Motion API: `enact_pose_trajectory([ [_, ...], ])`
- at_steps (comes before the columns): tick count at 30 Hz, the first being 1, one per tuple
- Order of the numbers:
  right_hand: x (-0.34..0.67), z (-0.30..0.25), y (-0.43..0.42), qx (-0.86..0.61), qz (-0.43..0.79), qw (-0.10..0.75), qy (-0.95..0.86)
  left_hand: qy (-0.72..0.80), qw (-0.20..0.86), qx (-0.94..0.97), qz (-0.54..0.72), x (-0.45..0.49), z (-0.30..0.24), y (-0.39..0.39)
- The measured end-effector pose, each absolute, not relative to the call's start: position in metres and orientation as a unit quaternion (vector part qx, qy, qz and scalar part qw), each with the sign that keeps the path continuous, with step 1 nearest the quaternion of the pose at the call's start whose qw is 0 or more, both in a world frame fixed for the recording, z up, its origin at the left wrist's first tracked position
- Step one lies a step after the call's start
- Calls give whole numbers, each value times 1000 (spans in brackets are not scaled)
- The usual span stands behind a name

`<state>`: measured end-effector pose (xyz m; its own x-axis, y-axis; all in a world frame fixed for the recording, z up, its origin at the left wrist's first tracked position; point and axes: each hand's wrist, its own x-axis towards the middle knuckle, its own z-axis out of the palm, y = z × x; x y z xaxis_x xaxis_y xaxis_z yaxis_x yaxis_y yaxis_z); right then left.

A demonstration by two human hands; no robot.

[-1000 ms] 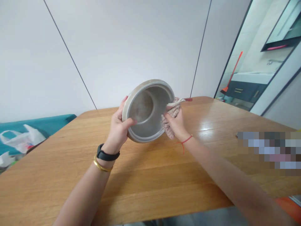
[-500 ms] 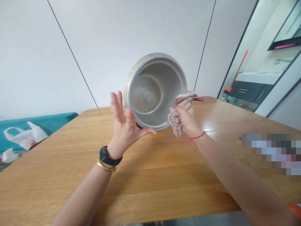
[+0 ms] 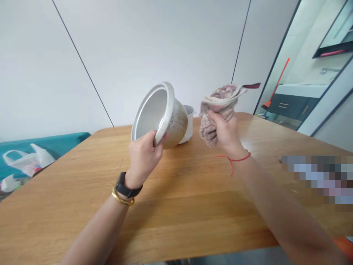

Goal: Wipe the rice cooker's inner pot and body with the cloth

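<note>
My left hand [image 3: 145, 156] grips the rim of a grey metal inner pot [image 3: 178, 123], thumb on the inside edge. The pot is tilted, its mouth facing left and its browned outer wall turned right. Bunched in my right hand [image 3: 227, 132] is a pinkish patterned cloth [image 3: 217, 106] with a pale edge and a dark red loop at its upper right. The cloth is apart from the pot. Behind the pot stands a white cylindrical container [image 3: 189, 125], mostly hidden by it.
Under everything is a wooden table [image 3: 171, 206]. A pixelated patch [image 3: 317, 173] covers something at the right. Left of the table, a white plastic bag [image 3: 30, 160] lies on a teal seat [image 3: 66, 141]. An orange broom [image 3: 277, 82] leans in the doorway at right.
The pot has turned from facing me to facing left and has come lower. My left hand has closed on its rim. My right hand and the cloth have moved off the pot, up and right.
</note>
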<state>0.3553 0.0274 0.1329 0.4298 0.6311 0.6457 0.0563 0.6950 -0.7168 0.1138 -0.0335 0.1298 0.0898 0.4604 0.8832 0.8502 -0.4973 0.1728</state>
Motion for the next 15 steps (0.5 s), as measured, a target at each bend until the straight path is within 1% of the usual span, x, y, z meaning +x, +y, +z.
enact_pose_trajectory([
  [2, 341, 127, 16, -326, 110, 731, -590, -445, 141, -712, -524, 118, 133, -41],
  [5, 319, 115, -10, -290, -38, 642, -709, -411, 67, -734, -536, 126, 132, -50],
  [7, 310, 110, -26, -282, -113, 593, -746, -390, 14, -745, -541, 129, 131, -53],
  [8, 308, 110, -31, -284, -129, 581, -751, -382, -9, -748, -543, 130, 132, -54],
  [9, 308, 110, -35, -289, -130, 580, -750, -375, -30, -751, -542, 129, 133, -55],
  [11, 312, 117, -36, -297, -88, 599, -739, -370, -66, -758, -532, 126, 138, -56],
  [13, 321, 127, -30, -297, 9, 623, -724, -369, -109, -762, -521, 120, 142, -58],
  [15, 335, 139, -21, -296, 141, 640, -695, -367, -178, -751, -519, 113, 145, -56],
])
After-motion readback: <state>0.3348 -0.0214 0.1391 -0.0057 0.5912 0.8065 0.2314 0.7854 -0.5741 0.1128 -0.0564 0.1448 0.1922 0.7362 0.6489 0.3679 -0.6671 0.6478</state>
